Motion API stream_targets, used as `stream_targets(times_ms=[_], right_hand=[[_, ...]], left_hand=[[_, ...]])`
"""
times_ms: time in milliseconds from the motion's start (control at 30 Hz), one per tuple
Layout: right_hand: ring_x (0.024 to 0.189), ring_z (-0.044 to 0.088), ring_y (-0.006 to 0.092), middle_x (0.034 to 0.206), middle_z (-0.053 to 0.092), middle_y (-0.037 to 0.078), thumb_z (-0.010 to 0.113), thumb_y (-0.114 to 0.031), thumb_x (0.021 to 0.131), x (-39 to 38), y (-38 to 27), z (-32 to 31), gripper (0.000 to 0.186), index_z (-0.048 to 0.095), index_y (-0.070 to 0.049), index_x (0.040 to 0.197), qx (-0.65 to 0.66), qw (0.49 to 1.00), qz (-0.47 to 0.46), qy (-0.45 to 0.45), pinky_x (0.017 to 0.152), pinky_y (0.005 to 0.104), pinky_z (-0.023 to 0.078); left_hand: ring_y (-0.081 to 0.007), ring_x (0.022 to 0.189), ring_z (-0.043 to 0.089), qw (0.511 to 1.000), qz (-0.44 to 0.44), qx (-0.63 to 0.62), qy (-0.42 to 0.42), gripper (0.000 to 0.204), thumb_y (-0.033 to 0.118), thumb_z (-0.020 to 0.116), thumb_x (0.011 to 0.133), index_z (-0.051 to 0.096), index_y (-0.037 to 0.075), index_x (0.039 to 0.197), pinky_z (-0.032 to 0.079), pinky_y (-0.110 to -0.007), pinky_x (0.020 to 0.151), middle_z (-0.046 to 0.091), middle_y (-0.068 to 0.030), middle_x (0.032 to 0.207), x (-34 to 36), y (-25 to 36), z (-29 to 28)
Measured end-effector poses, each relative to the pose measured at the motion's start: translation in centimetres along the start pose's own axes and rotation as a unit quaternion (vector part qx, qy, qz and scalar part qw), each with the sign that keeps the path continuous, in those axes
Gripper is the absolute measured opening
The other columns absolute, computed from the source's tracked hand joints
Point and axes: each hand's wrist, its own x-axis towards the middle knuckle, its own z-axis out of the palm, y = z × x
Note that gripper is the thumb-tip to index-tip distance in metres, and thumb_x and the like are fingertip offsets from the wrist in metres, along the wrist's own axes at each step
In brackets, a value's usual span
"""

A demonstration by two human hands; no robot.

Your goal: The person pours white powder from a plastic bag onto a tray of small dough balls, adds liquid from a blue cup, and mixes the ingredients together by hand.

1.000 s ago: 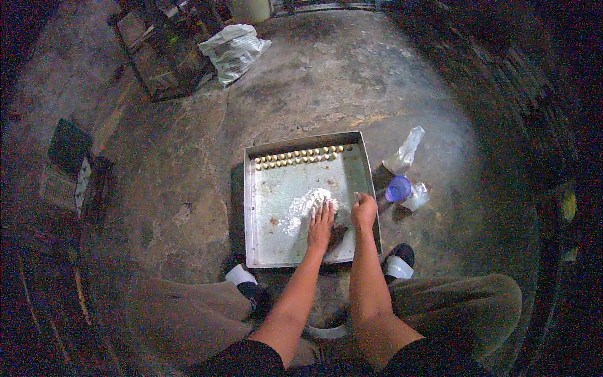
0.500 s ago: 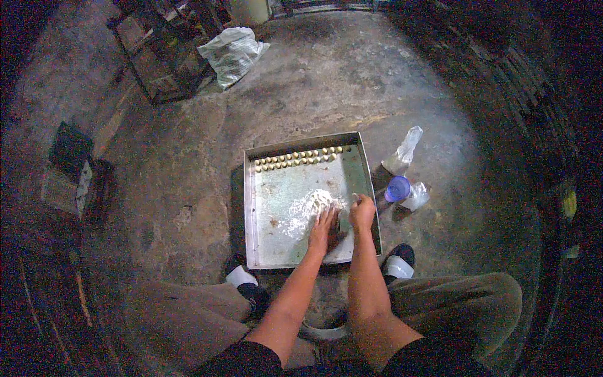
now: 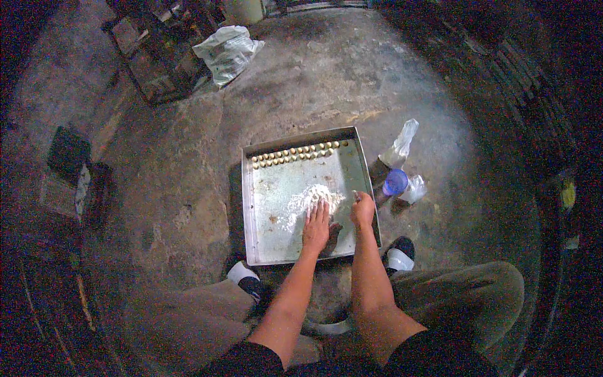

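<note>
A square metal tray [image 3: 247,213] with raised walls lies on the floor before me. White powder [image 3: 314,195], looking like flour, is heaped and smeared in its middle. My left hand [image 3: 316,227] is open, its outstretched fingers resting at the near edge of the powder. Over the tray's right side my right hand [image 3: 362,210] is closed, thumb up; a small bit of something shows at its top, too small to name. Along the far wall run two rows of small pale dough-like balls [image 3: 295,155].
Right of the tray stand a purple cup [image 3: 395,182], a tall clear plastic bag [image 3: 401,144] with pale contents and a smaller clear bag [image 3: 415,189]. A white sack [image 3: 227,55] slumps by a dark frame [image 3: 147,81] at the far left. My feet flank the tray.
My left hand has shifted slightly left, its fingers lying straighter against the powder. My right hand stays closed in nearly the same place. The whole view has moved a little.
</note>
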Motion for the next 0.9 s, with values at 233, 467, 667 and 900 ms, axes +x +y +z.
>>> stream_targets(times_ms=[233,467,667,900], right_hand=[[0.091,0.066,0.0387,0.094,0.067,0.022,0.056,0.000,0.074,0.3,0.7,1.4,0.034,0.067,-0.002,0.106,0.026,0.999,0.016,0.017,0.081,0.0422,0.051],[0.087,0.065,0.0404,0.091,0.068,0.020,0.057,0.004,0.070,-0.5,-1.9,0.7,0.039,0.066,-0.003,0.107,0.015,0.999,0.020,-0.044,0.080,0.0428,0.052],[0.099,0.060,0.0407,0.109,0.064,0.020,0.055,0.003,0.070,-1.8,-2.4,1.4,0.041,0.064,0.000,0.109,0.001,0.999,-0.042,0.002,0.090,0.0418,0.049],[0.114,0.053,0.0365,0.121,0.058,0.018,0.057,0.005,0.068,-2.4,-2.5,3.0,0.048,0.061,-0.001,0.115,-0.005,0.999,-0.033,0.024,0.100,0.0398,0.042]], left_hand=[[-0.0235,0.142,0.029,0.986,0.057,0.151,-0.045,0.072,0.011,0.046,0.090,0.013,0.010,0.153,0.026,-0.039,0.116,0.014,-0.0053,0.161,0.1,0.3,1.9],[-0.0215,0.144,0.023,0.997,-0.013,0.017,-0.077,0.074,0.013,0.049,0.088,0.014,0.010,0.153,0.018,-0.040,0.120,0.012,-0.0053,0.161,0.9,0.3,2.5],[-0.0242,0.145,0.023,0.988,-0.009,0.142,-0.053,0.070,0.015,0.049,0.089,0.017,0.008,0.152,0.018,-0.043,0.119,0.014,-0.0085,0.160,2.6,0.0,1.4],[-0.0249,0.142,0.030,0.987,-0.045,0.149,-0.037,0.066,0.013,0.046,0.091,0.020,0.008,0.151,0.019,-0.043,0.118,0.022,-0.0098,0.158,2.9,-0.3,1.3]])
